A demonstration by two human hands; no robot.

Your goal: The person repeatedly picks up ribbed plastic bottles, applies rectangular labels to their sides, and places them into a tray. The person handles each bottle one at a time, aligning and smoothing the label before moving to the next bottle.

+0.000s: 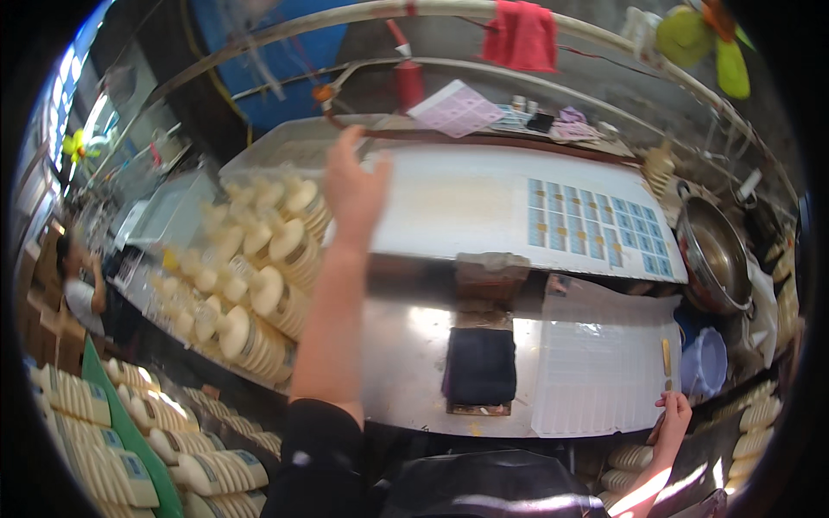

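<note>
From the head view, a blurred left hand (358,186), thumb parted from fingers and apparently empty, hangs at the left end of a long white board (440,229); the right hand (673,416) curls, its hold unclear, beside a glossy, translucent ribbed plastic sheet (596,363) on the silver metal bench (393,380).

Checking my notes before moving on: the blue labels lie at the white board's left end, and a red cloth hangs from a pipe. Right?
Not quite: in the head view, the blue labels lie at the white board's right end; the red cloth is correct.
</note>
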